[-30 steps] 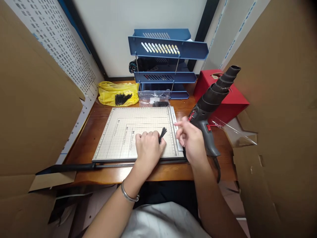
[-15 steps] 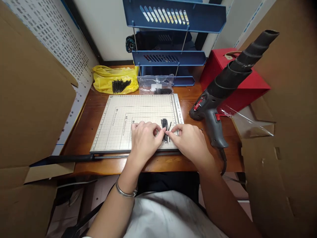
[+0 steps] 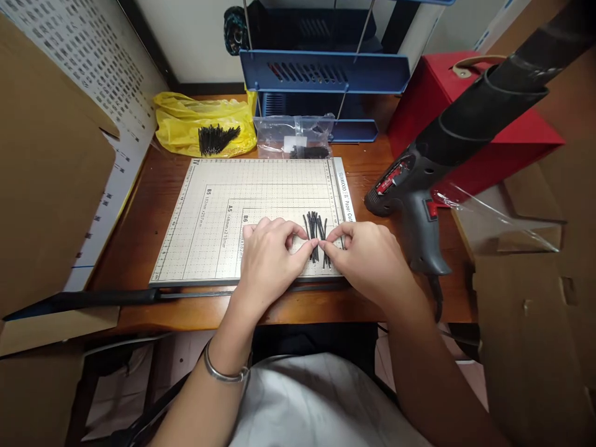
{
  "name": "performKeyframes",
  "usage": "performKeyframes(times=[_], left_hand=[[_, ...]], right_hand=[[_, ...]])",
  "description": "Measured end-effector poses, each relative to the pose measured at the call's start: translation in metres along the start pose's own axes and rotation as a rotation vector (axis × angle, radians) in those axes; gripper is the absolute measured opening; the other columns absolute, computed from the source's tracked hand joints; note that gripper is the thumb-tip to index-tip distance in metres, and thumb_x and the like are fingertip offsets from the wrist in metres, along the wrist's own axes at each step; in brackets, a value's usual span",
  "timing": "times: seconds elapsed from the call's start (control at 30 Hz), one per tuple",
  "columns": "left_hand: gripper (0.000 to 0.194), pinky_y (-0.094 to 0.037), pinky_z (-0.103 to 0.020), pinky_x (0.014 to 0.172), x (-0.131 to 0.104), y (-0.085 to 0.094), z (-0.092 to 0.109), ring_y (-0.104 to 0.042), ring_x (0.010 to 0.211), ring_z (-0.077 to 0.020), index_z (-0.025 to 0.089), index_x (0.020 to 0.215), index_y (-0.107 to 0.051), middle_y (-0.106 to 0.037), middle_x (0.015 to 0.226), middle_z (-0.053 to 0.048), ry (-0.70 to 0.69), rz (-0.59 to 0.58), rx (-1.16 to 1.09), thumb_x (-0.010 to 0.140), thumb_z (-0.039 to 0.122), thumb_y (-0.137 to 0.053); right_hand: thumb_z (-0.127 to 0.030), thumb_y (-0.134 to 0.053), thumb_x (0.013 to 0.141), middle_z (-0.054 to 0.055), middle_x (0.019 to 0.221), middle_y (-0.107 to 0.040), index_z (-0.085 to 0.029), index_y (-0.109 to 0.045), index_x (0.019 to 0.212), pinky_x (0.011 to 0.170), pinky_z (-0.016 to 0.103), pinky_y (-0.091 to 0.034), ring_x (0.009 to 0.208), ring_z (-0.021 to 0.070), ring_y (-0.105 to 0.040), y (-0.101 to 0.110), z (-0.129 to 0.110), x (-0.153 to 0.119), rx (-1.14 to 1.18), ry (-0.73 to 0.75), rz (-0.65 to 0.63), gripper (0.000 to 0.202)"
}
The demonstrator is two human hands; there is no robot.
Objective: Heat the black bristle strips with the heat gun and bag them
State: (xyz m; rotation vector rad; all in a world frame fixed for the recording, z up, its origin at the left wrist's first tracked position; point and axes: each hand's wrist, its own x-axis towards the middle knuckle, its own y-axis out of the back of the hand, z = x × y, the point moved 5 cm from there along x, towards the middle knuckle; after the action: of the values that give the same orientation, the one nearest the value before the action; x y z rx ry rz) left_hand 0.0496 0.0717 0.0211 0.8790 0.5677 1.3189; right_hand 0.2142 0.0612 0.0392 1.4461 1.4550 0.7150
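A small, loosely fanned bundle of short black wires (image 3: 313, 222) with bright tips lies on the paper cutter's gridded board (image 3: 205, 248), near its front right corner. My left hand (image 3: 272, 257) comes in from the left, thumb and index finger closed on the wires. From the other side, my right hand (image 3: 370, 256) pinches at the same bundle, its thumb almost meeting my left thumb. A few strands on the right stand apart from the rest. The fingertips hide the middle of the bundle.
A heat gun (image 3: 419, 186) stands at the right, before a red box (image 3: 493, 167). Behind the board are a yellow bag (image 3: 177, 127) with more black wires on it, a clear bag (image 3: 274, 133) and a blue rack (image 3: 326, 71). The cutter's handle (image 3: 116, 298) juts left.
The bundle has spread wider, with strands on the right now farther from the others. My hands stay pinched around it. The head view has tipped down and moved closer.
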Motion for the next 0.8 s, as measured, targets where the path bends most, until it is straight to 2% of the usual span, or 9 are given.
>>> performKeyframes(times=[0.13,0.3,0.43,0.6,0.8], left_hand=[[0.017,-0.033,-0.041,0.084,0.0008,0.0006,-0.0002,-0.059,0.086,-0.0233,0.026,0.086,-0.072,-0.067,0.077,0.001,0.004,-0.022,-0.001,0.089,0.042,-0.075],[0.023,-0.033,-0.041,0.084,0.0022,0.0002,-0.0002,-0.059,0.085,-0.0234,0.025,0.084,-0.071,-0.066,0.075,0.0,0.012,-0.008,-0.004,0.09,0.047,-0.074],[0.022,-0.033,-0.042,0.085,0.0029,-0.0007,0.0003,-0.058,0.084,-0.0235,0.024,0.082,-0.07,-0.066,0.076,0.001,0.034,-0.015,0.012,0.09,0.045,-0.074],[0.021,-0.034,-0.043,0.086,0.0026,-0.0002,0.0028,-0.058,0.085,-0.0243,0.025,0.083,-0.069,-0.067,0.076,0.0,0.03,-0.036,0.016,0.089,0.044,-0.073],[0.019,-0.034,-0.044,0.087,0.0044,-0.0007,0.0025,-0.057,0.084,-0.0243,0.024,0.08,-0.068,-0.066,0.076,0.0,0.052,-0.022,0.023,0.09,0.041,-0.072]], right_hand=[[-0.041,-0.071,0.084,0.003,0.073,-0.067,-0.026,-0.08,0.091,0.064,0.031,-0.028,0.062,0.016,-0.049,0.0006,-0.0007,0.0004,0.018,0.014,-0.033,0.019],[-0.045,-0.069,0.085,0.003,0.068,-0.064,-0.026,-0.079,0.086,0.063,0.032,-0.026,0.06,0.0165,-0.046,-0.0002,0.0009,0.0018,0.009,-0.025,0.027,0.022],[-0.046,-0.065,0.088,0.003,0.065,-0.063,-0.026,-0.079,0.087,0.063,0.032,-0.025,0.058,0.0165,-0.045,-0.001,0.003,0.0022,0.009,-0.03,0.065,0.024],[-0.047,-0.07,0.085,0.002,0.059,-0.059,-0.026,-0.078,0.085,0.063,0.031,-0.026,0.058,0.0168,-0.044,-0.0014,0.0025,-0.0008,0.004,-0.035,0.05,0.023],[-0.046,-0.07,0.085,0.001,0.062,-0.06,-0.025,-0.077,0.081,0.06,0.029,-0.026,0.057,0.0144,-0.042,-0.0025,0.0013,-0.0026,0.053,-0.012,0.007,0.022]])
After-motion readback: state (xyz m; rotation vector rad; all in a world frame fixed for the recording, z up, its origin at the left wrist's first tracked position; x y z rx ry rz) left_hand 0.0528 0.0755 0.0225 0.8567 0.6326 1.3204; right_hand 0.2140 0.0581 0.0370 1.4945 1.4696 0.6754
